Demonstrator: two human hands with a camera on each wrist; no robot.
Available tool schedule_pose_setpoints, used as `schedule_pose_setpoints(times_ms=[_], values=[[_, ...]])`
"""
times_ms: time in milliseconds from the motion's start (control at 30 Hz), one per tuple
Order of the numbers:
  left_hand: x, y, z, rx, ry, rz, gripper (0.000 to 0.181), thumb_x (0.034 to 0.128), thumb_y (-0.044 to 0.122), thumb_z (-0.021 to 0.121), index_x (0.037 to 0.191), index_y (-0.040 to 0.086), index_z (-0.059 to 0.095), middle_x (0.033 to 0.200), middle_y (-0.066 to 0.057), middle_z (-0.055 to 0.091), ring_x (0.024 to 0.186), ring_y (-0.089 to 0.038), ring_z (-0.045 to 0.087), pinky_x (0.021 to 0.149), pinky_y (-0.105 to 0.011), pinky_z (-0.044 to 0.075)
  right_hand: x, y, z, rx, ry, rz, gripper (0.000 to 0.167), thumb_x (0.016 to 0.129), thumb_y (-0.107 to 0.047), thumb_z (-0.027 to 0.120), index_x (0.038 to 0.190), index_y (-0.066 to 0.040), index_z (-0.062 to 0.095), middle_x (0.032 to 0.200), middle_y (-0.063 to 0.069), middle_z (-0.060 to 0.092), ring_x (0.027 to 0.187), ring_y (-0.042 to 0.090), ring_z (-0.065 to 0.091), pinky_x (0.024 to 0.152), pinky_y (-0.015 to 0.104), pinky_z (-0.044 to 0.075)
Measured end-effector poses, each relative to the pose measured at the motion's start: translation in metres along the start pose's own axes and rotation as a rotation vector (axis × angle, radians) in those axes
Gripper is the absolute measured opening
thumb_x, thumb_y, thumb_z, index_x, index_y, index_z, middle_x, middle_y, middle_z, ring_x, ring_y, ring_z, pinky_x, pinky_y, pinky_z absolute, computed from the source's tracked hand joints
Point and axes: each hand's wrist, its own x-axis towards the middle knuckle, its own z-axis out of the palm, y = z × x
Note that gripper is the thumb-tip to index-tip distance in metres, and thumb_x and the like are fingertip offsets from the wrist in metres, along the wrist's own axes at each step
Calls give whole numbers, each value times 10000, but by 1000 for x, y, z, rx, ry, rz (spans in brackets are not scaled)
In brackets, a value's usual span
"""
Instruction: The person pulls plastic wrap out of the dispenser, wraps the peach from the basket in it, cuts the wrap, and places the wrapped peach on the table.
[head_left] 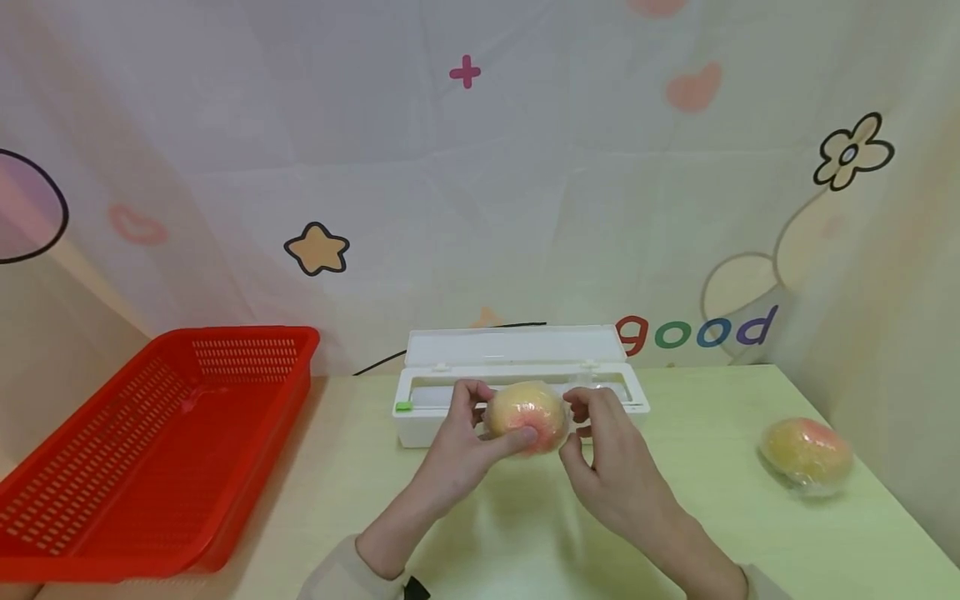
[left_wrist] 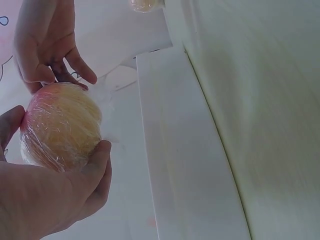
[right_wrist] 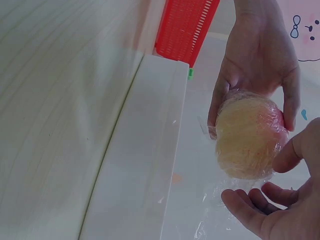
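Observation:
A yellow-and-pink peach (head_left: 528, 417) in crinkled clear plastic wrap is held in the air over the front of a white cling film box (head_left: 521, 375). My left hand (head_left: 465, 450) grips it from the left, thumb across the near side and fingers behind. At the peach's other side, my right hand (head_left: 618, 467) has its fingers loosely bent and thumb apart from them. In the right wrist view, its thumb reaches the wrapped peach (right_wrist: 247, 137), and loose film (right_wrist: 212, 210) trails by its fingertips. Whether those fingertips touch the film is unclear.
A red plastic basket (head_left: 217, 500) stands on the left of the pale table (head_left: 705, 408). Another wrapped peach (head_left: 806, 454) lies near the right edge. The box's lid (head_left: 517, 346) is raised, with a roll inside. Behind the table hangs a printed curtain (head_left: 450, 192).

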Motion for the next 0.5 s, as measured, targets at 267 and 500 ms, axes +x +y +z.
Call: schedule_pose_setpoints(times_ms=[267,500], values=[[-1,1,2,34,25,23,603,857,233,858,1196,80,383,1217,-109,533,1137,-259,520,887,-374,508,-2,0,1,-35,-29,37,515,790,46,625,1304,29,586,1285,121,548,1029,250,611,859,440,558],[0,0,3,1,33,20,584,867,200,850,1194,73,383,1217,-125,543,1151,-262,542,905,-378,518,-2,-1,4,62,-52,41,628,753,89,638,1370,77,528,1411,186,478,1191,326,584,962,468,530]])
